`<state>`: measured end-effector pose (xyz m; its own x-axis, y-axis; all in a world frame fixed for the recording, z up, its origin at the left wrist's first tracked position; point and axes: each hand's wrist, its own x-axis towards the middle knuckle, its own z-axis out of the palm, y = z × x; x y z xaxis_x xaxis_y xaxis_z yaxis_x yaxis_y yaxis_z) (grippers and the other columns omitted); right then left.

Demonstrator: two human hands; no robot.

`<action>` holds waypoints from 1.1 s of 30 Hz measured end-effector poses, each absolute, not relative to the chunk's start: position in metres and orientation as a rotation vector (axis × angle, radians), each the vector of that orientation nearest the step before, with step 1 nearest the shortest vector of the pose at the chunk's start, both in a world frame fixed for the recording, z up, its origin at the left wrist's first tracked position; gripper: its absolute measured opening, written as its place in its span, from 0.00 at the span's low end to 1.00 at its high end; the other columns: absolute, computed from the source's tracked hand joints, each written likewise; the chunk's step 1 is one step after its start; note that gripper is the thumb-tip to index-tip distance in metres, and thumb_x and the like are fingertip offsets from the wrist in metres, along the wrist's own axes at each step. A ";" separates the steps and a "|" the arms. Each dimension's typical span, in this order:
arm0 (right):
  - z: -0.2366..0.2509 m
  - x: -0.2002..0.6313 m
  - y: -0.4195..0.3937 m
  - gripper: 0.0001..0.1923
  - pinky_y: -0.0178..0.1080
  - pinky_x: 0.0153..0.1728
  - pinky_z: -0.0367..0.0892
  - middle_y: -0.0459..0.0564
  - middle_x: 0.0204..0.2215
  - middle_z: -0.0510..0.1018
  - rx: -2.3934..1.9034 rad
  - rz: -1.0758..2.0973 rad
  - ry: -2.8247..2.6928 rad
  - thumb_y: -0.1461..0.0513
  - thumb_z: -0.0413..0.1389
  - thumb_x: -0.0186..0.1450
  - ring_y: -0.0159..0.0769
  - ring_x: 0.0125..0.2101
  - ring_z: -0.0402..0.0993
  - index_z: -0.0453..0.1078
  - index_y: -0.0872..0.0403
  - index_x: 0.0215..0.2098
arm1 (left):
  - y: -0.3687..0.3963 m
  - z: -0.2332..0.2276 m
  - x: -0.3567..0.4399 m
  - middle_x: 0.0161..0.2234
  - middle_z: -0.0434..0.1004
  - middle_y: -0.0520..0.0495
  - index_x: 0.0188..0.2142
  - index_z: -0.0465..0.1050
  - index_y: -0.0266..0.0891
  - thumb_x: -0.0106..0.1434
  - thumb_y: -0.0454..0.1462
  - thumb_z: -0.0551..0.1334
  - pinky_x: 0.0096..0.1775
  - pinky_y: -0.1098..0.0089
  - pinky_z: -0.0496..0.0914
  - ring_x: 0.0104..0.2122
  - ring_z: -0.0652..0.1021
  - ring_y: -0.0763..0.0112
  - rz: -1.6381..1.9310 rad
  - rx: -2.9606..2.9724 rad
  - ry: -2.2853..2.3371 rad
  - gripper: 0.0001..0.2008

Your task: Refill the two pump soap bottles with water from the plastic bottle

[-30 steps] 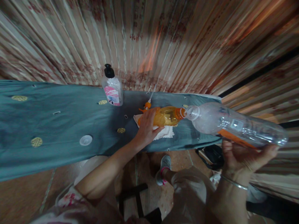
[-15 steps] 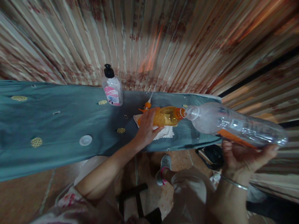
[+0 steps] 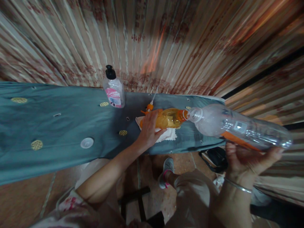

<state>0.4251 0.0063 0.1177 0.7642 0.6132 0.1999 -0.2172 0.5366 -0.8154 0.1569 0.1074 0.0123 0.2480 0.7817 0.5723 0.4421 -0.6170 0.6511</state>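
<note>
1. While the small orange bottle (image 3: pixel 169 118) lies on its side on a white cloth (image 3: pixel 167 135), the left hand (image 3: pixel 149 129) presses down over its base end, fingers curled round the body in a closed grip.
2. The right hand (image 3: pixel 247 158) cradles a large clear bottle (image 3: pixel 239 128) from underneath, palm up, fingers wrapped about its lower half. This grip is closed on the bottle too.
3. The clear bottle is held nearly level, mouth end slightly lower, open mouth pointing toward the person's left.
4. Key relation: the two necks meet mouth to mouth. The orange bottle's long axis runs left to right along the counter (image 3: pixel 59 126), neck pointing right. The clear bottle's axis carries on along almost the same line, out past the counter's right end.
5. Whether the mouths touch or sit just apart cannot be told from this view.
6. The left hand is nearer the joint. The right hand sits well back, under the clear bottle's rear half.
7. Loose parts: an orange nozzle piece (image 3: pixel 149 107) lies just behind the left hand, and a white cap (image 3: pixel 86 142) lies well apart to the left.
8. A pump bottle (image 3: pixel 114 90) with a pink label stands upright at the back edge, near the curtain (image 3: pixel 166 41).
</note>
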 end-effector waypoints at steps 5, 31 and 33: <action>0.119 0.423 0.006 0.43 0.33 0.22 0.78 0.49 0.56 0.75 -0.864 0.520 -0.461 0.47 0.75 0.32 0.48 0.55 0.74 0.75 0.48 0.46 | 0.107 0.017 0.156 0.59 0.70 0.35 0.65 0.54 0.42 0.63 0.48 0.67 0.59 0.47 0.67 0.58 0.72 0.49 1.281 2.164 1.121 0.37; 0.118 0.426 0.007 0.49 0.33 0.25 0.79 0.54 0.57 0.75 -0.881 0.500 -0.439 0.46 0.75 0.29 0.48 0.55 0.74 0.73 0.52 0.48 | 0.106 0.016 0.157 0.59 0.70 0.34 0.65 0.53 0.41 0.62 0.47 0.69 0.60 0.46 0.66 0.58 0.72 0.48 1.281 2.143 1.143 0.38; 0.118 0.426 0.006 0.49 0.31 0.21 0.76 0.53 0.55 0.76 -0.888 0.501 -0.458 0.45 0.75 0.30 0.47 0.54 0.74 0.73 0.52 0.49 | 0.106 0.016 0.157 0.59 0.70 0.33 0.65 0.53 0.41 0.62 0.47 0.69 0.60 0.46 0.66 0.58 0.72 0.47 1.280 2.146 1.130 0.38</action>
<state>0.4264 0.0064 0.1176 0.7924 0.5864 0.1682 -0.2204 0.5322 -0.8174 0.1566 0.1064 0.0163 0.2555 0.8008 0.5416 0.4380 -0.5953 0.6736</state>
